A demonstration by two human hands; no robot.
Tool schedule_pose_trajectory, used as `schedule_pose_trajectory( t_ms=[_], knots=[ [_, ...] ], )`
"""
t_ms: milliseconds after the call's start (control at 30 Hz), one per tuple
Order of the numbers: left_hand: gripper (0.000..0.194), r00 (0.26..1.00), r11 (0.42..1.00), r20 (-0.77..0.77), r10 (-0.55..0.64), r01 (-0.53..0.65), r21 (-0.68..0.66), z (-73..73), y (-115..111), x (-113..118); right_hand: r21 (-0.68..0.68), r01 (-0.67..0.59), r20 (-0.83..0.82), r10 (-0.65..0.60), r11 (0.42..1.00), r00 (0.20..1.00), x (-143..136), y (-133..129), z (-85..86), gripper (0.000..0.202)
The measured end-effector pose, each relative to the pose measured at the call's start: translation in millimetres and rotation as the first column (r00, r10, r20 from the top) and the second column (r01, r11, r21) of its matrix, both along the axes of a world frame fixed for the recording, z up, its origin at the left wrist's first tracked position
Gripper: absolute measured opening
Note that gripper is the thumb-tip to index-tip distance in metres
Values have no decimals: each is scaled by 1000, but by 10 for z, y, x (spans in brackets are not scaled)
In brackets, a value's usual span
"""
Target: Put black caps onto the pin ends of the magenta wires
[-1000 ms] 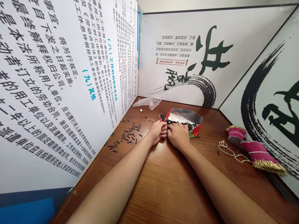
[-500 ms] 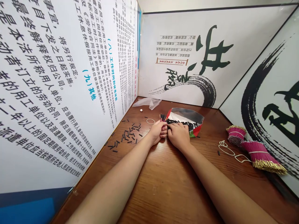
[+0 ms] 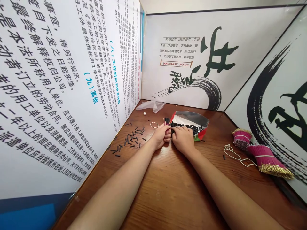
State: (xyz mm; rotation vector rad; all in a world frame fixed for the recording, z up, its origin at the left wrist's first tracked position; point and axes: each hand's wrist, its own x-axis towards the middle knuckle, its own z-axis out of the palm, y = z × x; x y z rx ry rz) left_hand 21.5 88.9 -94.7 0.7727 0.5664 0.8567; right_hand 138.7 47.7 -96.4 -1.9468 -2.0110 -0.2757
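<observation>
My left hand (image 3: 163,135) is closed round a small bundle of thin wires (image 3: 167,121), whose black-sleeved and gold tips stick up above the fingers. Right beside it, my right hand (image 3: 183,138) has its fingers bent together at the near edge of an open plastic bag (image 3: 203,121). Whatever its fingertips hold is too small to make out. Many black sleeves (image 3: 187,127) fill the bag, just beyond the right hand's knuckles. More loose black sleeves (image 3: 131,139) lie scattered on the wooden table to the left of my left hand.
Two bundles of pink wires (image 3: 266,156) (image 3: 241,138) lie at the right beside loose white bands (image 3: 232,152). A rubber band (image 3: 154,125), a small white bead (image 3: 144,113) and clear plastic (image 3: 153,105) lie at the back left. Printed panels (image 3: 187,60) wall the table.
</observation>
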Motion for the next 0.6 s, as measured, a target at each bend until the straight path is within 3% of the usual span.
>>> schedule_pose_trajectory(
  t_ms=[600],
  knots=[
    [22, 997, 997, -75, 14, -8, 80, 19, -40, 7, 201, -25, -227, 72, 979, 971, 47, 53, -29, 29]
  ],
)
